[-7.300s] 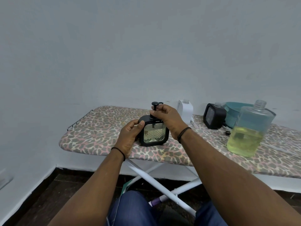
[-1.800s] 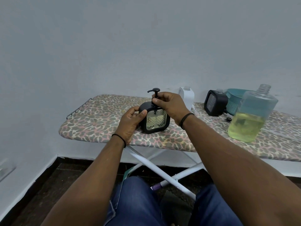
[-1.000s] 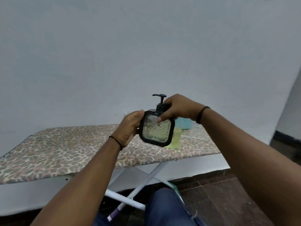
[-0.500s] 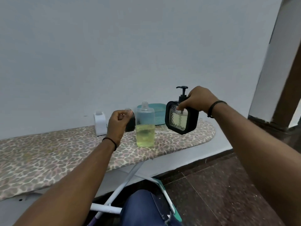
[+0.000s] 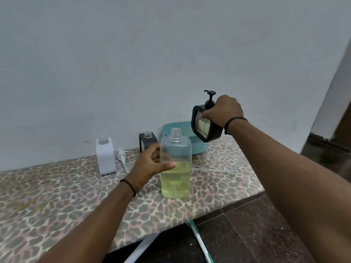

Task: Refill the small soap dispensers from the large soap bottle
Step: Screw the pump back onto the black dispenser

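Observation:
The large clear soap bottle [image 5: 175, 164], uncapped and about half full of yellow-green soap, stands near the ironing board's front edge. My left hand [image 5: 152, 165] holds its left side, thumb across the front. My right hand [image 5: 224, 112] grips a black square dispenser [image 5: 206, 125] by its top, pump fitted, tilted in the air above the teal basket [image 5: 185, 130]. A second black dispenser [image 5: 147, 142] stands behind my left hand with no pump. A white dispenser [image 5: 105, 158], also without a pump, stands by the wall.
A white pump [image 5: 121, 154] lies beside the white dispenser. The leopard-print ironing board [image 5: 57, 196] ends just right of the basket. Dark floor tiles [image 5: 256, 234] and the board's white legs show below. A wall runs close behind.
My right hand has carried the black dispenser right and up over the basket. My left hand let it go and now closes round the large bottle. The view has turned right.

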